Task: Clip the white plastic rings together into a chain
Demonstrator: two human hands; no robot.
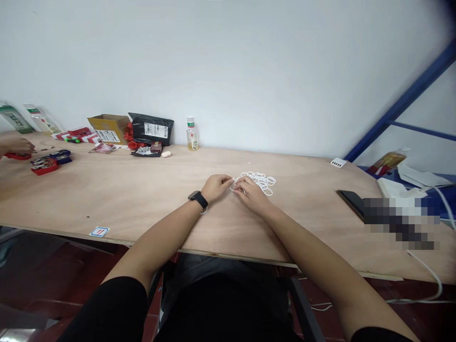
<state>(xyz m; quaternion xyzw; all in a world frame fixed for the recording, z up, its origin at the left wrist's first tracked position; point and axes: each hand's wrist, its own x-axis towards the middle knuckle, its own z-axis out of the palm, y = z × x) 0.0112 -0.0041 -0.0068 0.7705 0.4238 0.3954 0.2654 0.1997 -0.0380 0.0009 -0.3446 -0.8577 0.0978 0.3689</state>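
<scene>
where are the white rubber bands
In the head view, the white rubber bands lie in a loose pile on the plywood table, just past the person's right hand and right of their left hand.

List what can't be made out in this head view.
Head view:
What the left hand and right hand pinch by the white rings: their fingers cover it.
What lies under the pixelated patch at right: blurred out.
The co-worker's hand: arm cut off by the left edge.
Print on the cardboard box: too small.
</scene>
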